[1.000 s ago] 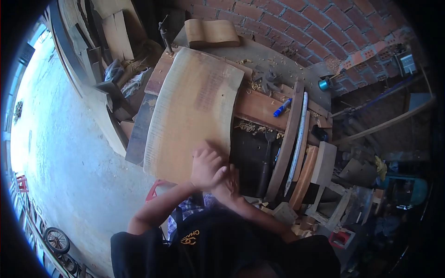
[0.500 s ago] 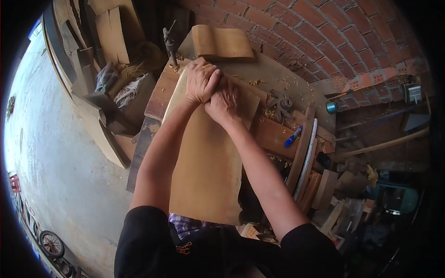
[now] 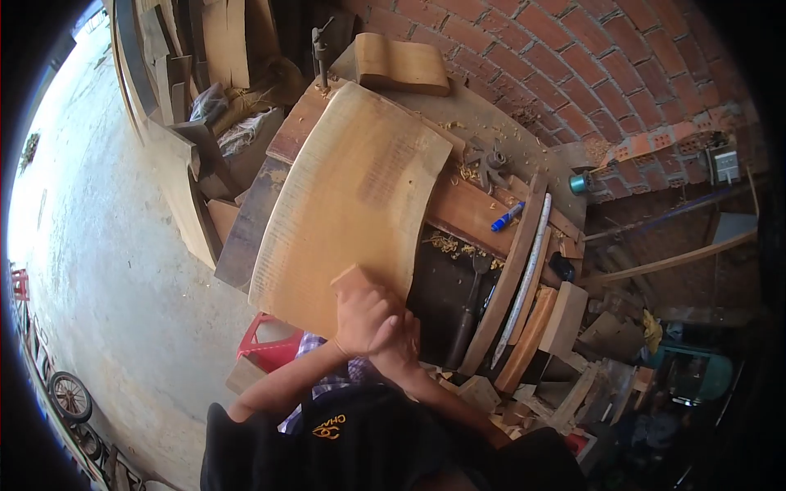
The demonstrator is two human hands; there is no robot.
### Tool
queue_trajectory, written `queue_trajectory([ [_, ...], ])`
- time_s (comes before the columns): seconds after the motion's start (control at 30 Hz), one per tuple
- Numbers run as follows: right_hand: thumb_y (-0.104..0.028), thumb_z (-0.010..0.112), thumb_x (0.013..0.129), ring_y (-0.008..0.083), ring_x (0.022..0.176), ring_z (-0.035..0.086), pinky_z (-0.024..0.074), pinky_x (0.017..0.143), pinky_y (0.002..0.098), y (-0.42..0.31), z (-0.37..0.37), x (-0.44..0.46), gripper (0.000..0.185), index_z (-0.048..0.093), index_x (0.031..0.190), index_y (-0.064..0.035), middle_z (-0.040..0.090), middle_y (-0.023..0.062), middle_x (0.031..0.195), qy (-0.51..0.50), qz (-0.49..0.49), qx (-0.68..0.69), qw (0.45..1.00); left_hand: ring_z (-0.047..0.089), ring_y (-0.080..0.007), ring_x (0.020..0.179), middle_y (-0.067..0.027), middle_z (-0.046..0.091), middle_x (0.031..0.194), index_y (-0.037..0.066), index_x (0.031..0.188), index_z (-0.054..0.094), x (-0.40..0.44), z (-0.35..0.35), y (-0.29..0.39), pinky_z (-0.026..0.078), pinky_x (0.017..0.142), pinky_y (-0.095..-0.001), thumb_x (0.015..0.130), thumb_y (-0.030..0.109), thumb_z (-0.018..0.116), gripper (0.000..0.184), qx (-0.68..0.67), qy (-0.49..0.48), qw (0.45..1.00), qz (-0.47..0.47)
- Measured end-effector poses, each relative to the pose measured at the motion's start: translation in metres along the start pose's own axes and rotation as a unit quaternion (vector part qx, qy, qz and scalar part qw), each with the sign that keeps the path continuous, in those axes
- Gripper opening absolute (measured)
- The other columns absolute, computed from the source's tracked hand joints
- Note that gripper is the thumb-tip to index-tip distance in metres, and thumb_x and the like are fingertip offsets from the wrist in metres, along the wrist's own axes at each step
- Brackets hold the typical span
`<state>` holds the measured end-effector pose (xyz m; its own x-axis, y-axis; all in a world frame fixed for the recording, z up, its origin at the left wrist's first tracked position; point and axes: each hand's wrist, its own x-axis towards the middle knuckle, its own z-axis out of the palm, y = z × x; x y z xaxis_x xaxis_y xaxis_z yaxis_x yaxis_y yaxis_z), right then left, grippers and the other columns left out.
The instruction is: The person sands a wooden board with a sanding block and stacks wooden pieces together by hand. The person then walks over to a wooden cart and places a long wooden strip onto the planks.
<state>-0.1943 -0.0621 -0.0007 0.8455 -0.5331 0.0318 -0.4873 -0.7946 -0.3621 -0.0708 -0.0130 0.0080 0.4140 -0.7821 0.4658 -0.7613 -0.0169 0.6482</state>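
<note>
A broad wooden board with a curved right edge lies on the workbench, a darker patch on its upper right part. At its near end my left hand is closed round a small wooden block, whose front end shows beyond the fingers and rests on the board. My right hand is closed too, pressed against the left hand at the block's rear. Most of the block is hidden under both hands, and I cannot make out its underside.
Right of the board lie a chisel-like tool, a blue marker, wooden strips and shavings. A curved wood piece and a clamp stand at the far end. A red stool is below the near edge; a brick wall rises behind.
Both hands have come from the board's far end back to its near end, closer to my body. The wooden block's front end now shows. The view has shifted slightly.
</note>
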Motion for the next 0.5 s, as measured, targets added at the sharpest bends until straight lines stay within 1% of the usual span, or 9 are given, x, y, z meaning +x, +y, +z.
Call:
queue_trajectory([
  [0.03, -0.028, 0.066, 0.079, 0.0331, 0.097, 0.051, 0.0402, 0.077, 0.0464, 0.001, -0.002, -0.001, 0.054, 0.052, 0.125, -0.0043, 0.052, 0.0181, 0.123, 0.002, -0.005, -0.001, 1.0, 0.063, -0.024, 0.091, -0.0041, 0.066, 0.091, 0.014, 0.088, 0.068, -0.006, -0.002, 0.007, 0.041, 0.085, -0.0416, 0.084, 0.03, 0.057, 0.02, 0.011, 0.021, 1.0, 0.0],
  [0.13, -0.029, 0.064, 0.081, 0.032, 0.099, 0.051, 0.0398, 0.08, 0.0462, 0.004, -0.005, 0.024, 0.057, 0.048, 0.13, -0.004, 0.049, 0.0168, 0.132, -0.046, -0.022, -0.003, 0.999, 0.062, -0.023, 0.091, -0.0043, 0.066, 0.092, 0.014, 0.088, 0.067, 0.021, 0.0, -0.023, 0.042, 0.083, -0.0407, 0.082, 0.029, 0.056, 0.019, -0.032, 0.017, 0.999, 0.017],
  [0.2, -0.028, 0.062, 0.083, 0.0321, 0.099, 0.051, 0.0389, 0.083, 0.0467, 0.009, 0.001, 0.086, 0.054, 0.049, 0.129, -0.0044, 0.049, 0.016, 0.128, 0.005, -0.052, -0.025, 0.998, 0.062, -0.0232, 0.092, -0.0037, 0.066, 0.092, 0.013, 0.088, 0.067, 0.063, -0.001, -0.061, 0.041, 0.081, -0.0409, 0.082, 0.029, 0.055, 0.02, -0.005, 0.036, 0.999, 0.036],
  [0.23, -0.028, 0.061, 0.084, 0.0322, 0.098, 0.051, 0.0382, 0.085, 0.0479, 0.01, 0.005, 0.121, 0.048, 0.051, 0.125, -0.0056, 0.05, 0.0157, 0.123, -0.004, -0.049, -0.043, 0.998, 0.06, -0.0244, 0.094, -0.0045, 0.066, 0.093, 0.012, 0.087, 0.065, 0.087, -0.001, -0.087, 0.04, 0.077, -0.0416, 0.082, 0.029, 0.054, 0.021, -0.008, 0.033, 0.999, 0.037],
  [0.27, -0.026, 0.063, 0.082, 0.0331, 0.097, 0.05, 0.0384, 0.085, 0.0488, 0.005, 0.002, 0.162, 0.043, 0.053, 0.12, -0.0068, 0.05, 0.0163, 0.117, 0.027, -0.044, -0.035, 0.998, 0.059, -0.0256, 0.094, -0.0064, 0.065, 0.093, 0.011, 0.085, 0.063, 0.116, -0.003, -0.112, 0.038, 0.076, -0.0419, 0.082, 0.03, 0.054, 0.021, 0.005, 0.04, 0.999, 0.036],
  [0.33, -0.025, 0.065, 0.08, 0.035, 0.096, 0.05, 0.0386, 0.082, 0.0497, 0.005, 0.002, 0.247, 0.043, 0.054, 0.117, -0.0075, 0.051, 0.0177, 0.109, 0.068, -0.081, -0.027, 0.994, 0.055, -0.0288, 0.088, -0.0095, 0.059, 0.083, 0.009, 0.08, 0.058, 0.178, -0.003, -0.168, 0.036, 0.078, -0.0426, 0.083, 0.031, 0.053, 0.023, 0.002, 0.078, 0.996, 0.044],
  [0.37, -0.025, 0.065, 0.079, 0.035, 0.097, 0.05, 0.0395, 0.082, 0.0502, 0.004, 0.003, 0.286, 0.045, 0.053, 0.118, -0.0062, 0.051, 0.0176, 0.107, 0.071, -0.07, -0.083, 0.991, 0.054, -0.0299, 0.087, -0.01, 0.057, 0.08, 0.008, 0.078, 0.056, 0.212, -0.007, -0.19, 0.036, 0.08, -0.0428, 0.084, 0.031, 0.052, 0.025, -0.013, 0.091, 0.995, 0.042],
  [0.43, -0.024, 0.065, 0.079, 0.0348, 0.101, 0.051, 0.0418, 0.083, 0.0491, 0.001, 0.003, 0.353, 0.05, 0.05, 0.121, -0.0017, 0.052, 0.0182, 0.107, 0.095, -0.045, -0.087, 0.991, 0.054, -0.03, 0.088, -0.0106, 0.059, 0.08, 0.008, 0.08, 0.059, 0.268, -0.014, -0.229, 0.035, 0.082, -0.0423, 0.089, 0.032, 0.048, 0.028, 0.02, 0.109, 0.992, 0.059],
  [0.5, -0.023, 0.064, 0.082, 0.036, 0.107, 0.051, 0.0426, 0.09, 0.0486, 0.0, 0.005, 0.378, 0.055, 0.045, 0.129, -0.0018, 0.053, 0.0201, 0.113, 0.127, -0.035, -0.036, 0.991, 0.054, -0.0302, 0.089, -0.0111, 0.06, 0.081, 0.008, 0.081, 0.06, 0.289, -0.014, -0.244, 0.035, 0.083, -0.0419, 0.091, 0.033, 0.047, 0.03, 0.047, 0.115, 0.99, 0.063],
])
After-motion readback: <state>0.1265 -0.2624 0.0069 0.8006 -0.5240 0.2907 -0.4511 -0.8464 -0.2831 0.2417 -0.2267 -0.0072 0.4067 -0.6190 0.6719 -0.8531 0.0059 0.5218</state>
